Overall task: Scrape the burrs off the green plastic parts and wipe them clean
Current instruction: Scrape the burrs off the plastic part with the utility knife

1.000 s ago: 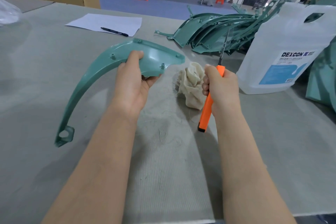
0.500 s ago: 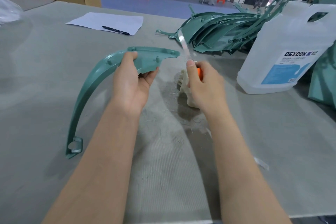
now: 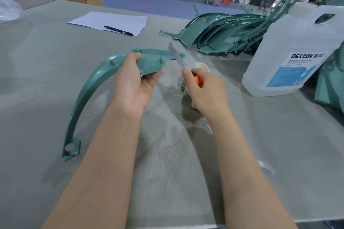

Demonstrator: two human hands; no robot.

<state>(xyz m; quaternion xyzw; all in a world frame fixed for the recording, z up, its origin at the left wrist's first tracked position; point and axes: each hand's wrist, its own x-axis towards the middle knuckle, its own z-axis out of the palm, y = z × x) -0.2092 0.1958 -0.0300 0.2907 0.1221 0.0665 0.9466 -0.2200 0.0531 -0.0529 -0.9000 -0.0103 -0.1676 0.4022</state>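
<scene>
Grey fabric-covered counter (image 3: 46, 83) in a workshop; cartons behind at far left, orange stools and a long bench further back.

Far left to centre: one green part (image 3: 87, 87), a long curved arc, held above the counter. Its ring-shaped tab end hangs low at the left; its broad end with small posts is at centre. Paper (image 3: 111, 20) with a pen (image 3: 118, 30) lies well behind it.

Left hand (image 3: 133, 83) grips the broad end, thumb on the upper face, fingers curled beneath.

Centre: loose scrapings and fibres scattered on the counter between the forearms.

Right hand (image 3: 202, 87) is closed around an orange-handled knife (image 3: 177, 57), index finger laid along the base of the blade. Blade points up and away and crosses the tip of the broad end; actual contact cannot be confirmed. A rag (image 3: 202, 66) lies mostly hidden behind this hand.

Right: pile of parts (image 3: 223, 33), then a white jug (image 3: 297, 52) labelled DEXCON.

Judgement, scraping step:
- Keep the blade at a shallow angle, drawn along the edge away from the left fingers.
- Light passes; a steep blade would likely gouge the plastic.
- Left grip close to the worked edge should limit flex in the long arc.
- Wiping not yet begun; rag is within reach.
</scene>
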